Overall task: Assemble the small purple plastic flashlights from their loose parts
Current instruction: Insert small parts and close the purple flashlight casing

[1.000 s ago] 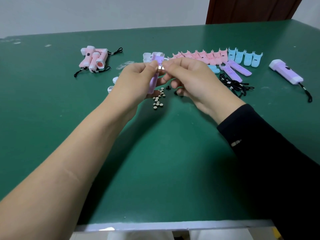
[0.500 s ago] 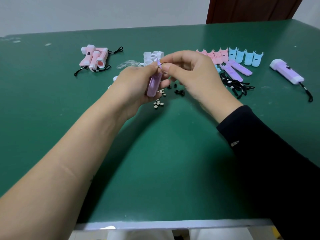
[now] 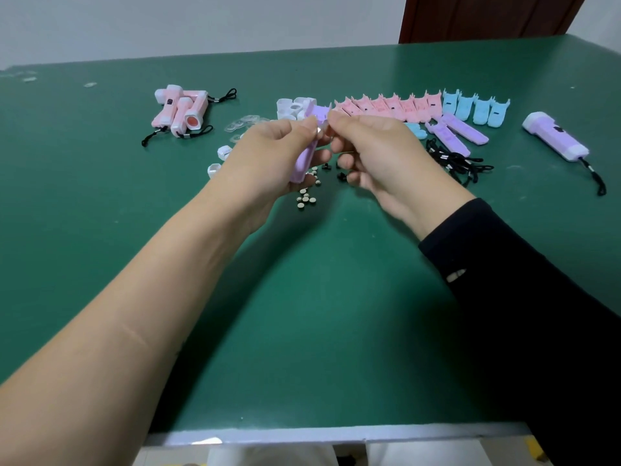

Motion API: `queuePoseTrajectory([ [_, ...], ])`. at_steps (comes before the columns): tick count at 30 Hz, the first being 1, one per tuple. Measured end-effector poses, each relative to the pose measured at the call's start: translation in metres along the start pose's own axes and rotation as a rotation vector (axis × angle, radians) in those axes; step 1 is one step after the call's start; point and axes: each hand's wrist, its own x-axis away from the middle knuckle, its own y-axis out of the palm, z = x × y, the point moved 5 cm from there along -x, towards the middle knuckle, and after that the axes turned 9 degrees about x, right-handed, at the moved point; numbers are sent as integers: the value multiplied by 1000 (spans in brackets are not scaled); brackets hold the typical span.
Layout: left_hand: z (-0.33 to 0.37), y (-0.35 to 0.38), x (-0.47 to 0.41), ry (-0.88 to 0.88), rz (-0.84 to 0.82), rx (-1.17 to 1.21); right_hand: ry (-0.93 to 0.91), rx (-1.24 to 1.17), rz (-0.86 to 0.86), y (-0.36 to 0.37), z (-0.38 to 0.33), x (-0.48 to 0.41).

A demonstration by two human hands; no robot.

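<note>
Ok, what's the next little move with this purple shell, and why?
Probably push the shiny part into the top of the shell. The left hand grips the shell above the table, and the right hand pinches the part right at its top end, seemingly lined up but not seated.

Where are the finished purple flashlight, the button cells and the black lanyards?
finished purple flashlight (image 3: 565,141), head view, purple body.
button cells (image 3: 305,200), head view, middle of cluster.
black lanyards (image 3: 452,161), head view, centre of tangle.

No text, label, brand or number can be read on anything here.
</note>
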Motion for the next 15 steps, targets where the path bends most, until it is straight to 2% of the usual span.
queuePoseTrajectory([
  [9, 0, 1, 2, -1, -7, 41, -27, -47, 42, -2, -5, 2],
  [15, 1, 2, 4, -4, 9, 40, -122, 156, 77, -11, -7, 0],
])
